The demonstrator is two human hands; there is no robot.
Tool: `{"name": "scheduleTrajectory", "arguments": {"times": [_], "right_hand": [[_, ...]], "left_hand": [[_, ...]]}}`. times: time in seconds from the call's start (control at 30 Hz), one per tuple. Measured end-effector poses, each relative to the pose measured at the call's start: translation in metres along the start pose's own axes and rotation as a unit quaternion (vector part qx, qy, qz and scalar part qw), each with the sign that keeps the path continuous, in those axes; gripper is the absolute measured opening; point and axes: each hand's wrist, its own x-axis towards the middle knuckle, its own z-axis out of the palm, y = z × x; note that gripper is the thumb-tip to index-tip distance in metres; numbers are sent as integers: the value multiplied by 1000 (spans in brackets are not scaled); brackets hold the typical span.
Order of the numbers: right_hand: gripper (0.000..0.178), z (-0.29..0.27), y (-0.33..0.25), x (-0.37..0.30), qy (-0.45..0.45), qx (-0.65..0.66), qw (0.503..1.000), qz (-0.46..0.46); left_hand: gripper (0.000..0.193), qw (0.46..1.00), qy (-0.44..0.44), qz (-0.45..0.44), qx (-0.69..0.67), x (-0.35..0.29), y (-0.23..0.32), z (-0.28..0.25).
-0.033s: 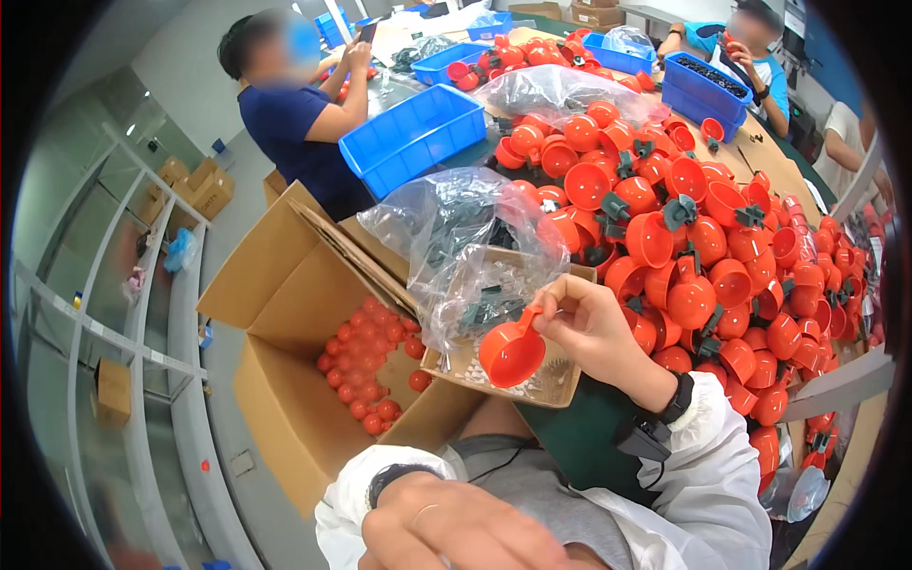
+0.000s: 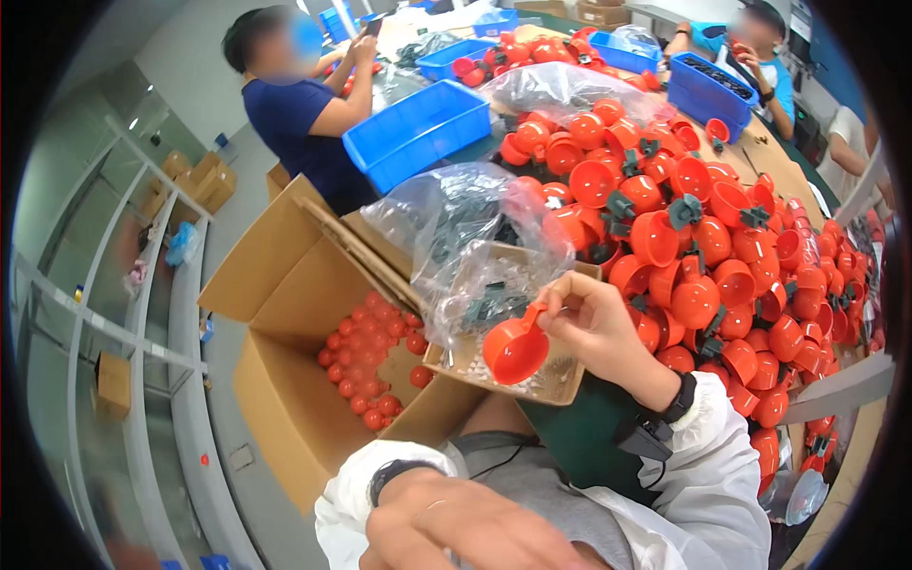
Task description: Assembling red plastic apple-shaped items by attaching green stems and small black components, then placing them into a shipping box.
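Note:
My right hand (image 2: 608, 332) pinches the short handle of a red plastic cup (image 2: 513, 353) between thumb and fingers. The round bowl hangs tilted over a shallow cardboard tray (image 2: 568, 388) that holds small pale and dark green parts. Close to my body, at the lower edge, lies my left hand (image 2: 456, 518), back upward. Its fingertips are blurred and cut off, so whether it holds anything is hidden. To the right of my right hand rises a big heap of similar red cups (image 2: 698, 294), several with dark green clips.
An open cardboard box (image 2: 256, 285) with red balls (image 2: 370, 356) stands left of the tray. A clear plastic bag (image 2: 446, 214) with dark parts leans over the tray. Beyond are blue bins (image 2: 418, 138). One person (image 2: 304, 114) stands far left; another (image 2: 774, 76) is far right.
The view has shifted very slightly. My right hand still holds the red cup, and nothing has been taken or let go.

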Motion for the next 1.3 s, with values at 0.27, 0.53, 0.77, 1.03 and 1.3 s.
{"name": "scheduleTrajectory", "arguments": {"times": [0.27,0.53,0.77,1.03,1.3], "right_hand": [[14,0,-1,-2,0,0,1000,8],[13,-1,-1,-4,-4,-11,1000,7],[10,2,1,2,-4,-18,1000,-16],[16,4,11,-2,28,93,994,44],[18,-10,3,-1,-118,-264,957,-29]], "left_hand": [[33,997,-38,66,-18,5,-7,-9],[33,996,-43,72,-24,8,-6,-10],[29,997,23,67,42,-8,-3,-7],[41,796,336,-206,460,-55,-42,-60],[37,809,473,-243,252,-94,-43,-82]]}}
